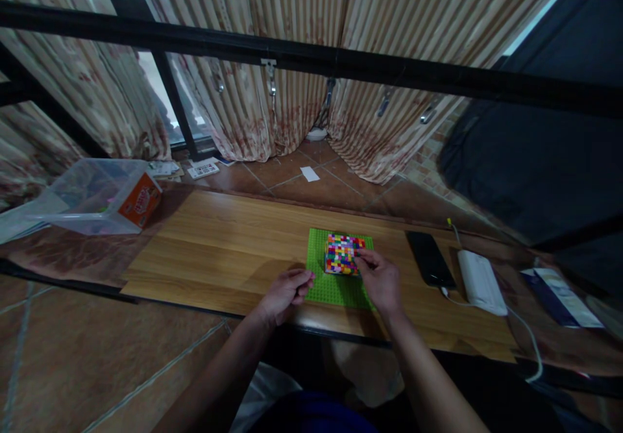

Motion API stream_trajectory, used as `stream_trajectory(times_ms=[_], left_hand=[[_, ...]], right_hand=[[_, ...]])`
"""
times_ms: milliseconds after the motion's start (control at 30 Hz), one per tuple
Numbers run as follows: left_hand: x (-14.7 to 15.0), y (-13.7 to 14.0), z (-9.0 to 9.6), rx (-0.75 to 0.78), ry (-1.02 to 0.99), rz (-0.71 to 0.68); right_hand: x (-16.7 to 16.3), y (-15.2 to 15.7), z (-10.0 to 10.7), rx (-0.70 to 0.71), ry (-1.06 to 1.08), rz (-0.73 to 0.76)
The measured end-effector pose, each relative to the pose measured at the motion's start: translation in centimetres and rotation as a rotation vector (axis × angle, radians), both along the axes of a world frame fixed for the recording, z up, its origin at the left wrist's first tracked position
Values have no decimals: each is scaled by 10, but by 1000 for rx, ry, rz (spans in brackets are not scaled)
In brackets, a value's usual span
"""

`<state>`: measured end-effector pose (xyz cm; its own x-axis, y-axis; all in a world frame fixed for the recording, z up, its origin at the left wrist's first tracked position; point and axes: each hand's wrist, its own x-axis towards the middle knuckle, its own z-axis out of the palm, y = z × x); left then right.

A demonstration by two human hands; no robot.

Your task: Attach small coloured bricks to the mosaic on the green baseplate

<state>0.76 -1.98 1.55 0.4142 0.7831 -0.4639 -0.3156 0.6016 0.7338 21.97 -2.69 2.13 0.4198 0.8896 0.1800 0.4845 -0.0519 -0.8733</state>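
A green studded baseplate (341,295) lies on the wooden board, carrying a low rectangular build of small multicoloured toy bricks (341,254). My left hand (286,295) is closed at the plate's left edge, with a small pink brick (311,276) showing at the fingertips. Over the right part of the build, my right hand (381,282) has thumb and fingers pinched together, touching the coloured bricks. Whatever may be between those fingertips is too small to make out.
Right of the plate lie a black phone (430,258) and a white power bank (481,282) with a cable. A clear plastic box (92,193) with an orange label stands at the far left. A black metal bar (302,47) crosses beyond the wooden board (219,245).
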Motion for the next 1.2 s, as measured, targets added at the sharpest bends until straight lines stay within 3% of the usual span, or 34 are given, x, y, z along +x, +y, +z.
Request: stream_trajectory(times_ms=[600, 800, 900, 1033, 1200], left_hand=[[0, 0, 1, 3, 35, -29], [1, -6, 1, 23, 26, -39], [5, -13, 3, 11, 8, -56], [12, -19, 7, -4, -35, -101], [22, -20, 11, -4, -78, -138]], right_hand=[[3, 14, 8, -130, 46, -79], [-8, -4, 7, -58, 27, -87], [-26, -27, 4, 20, 24, 16], [-47, -52, 8, -5, 20, 245], [-52, -60, 16, 25, -5, 314]])
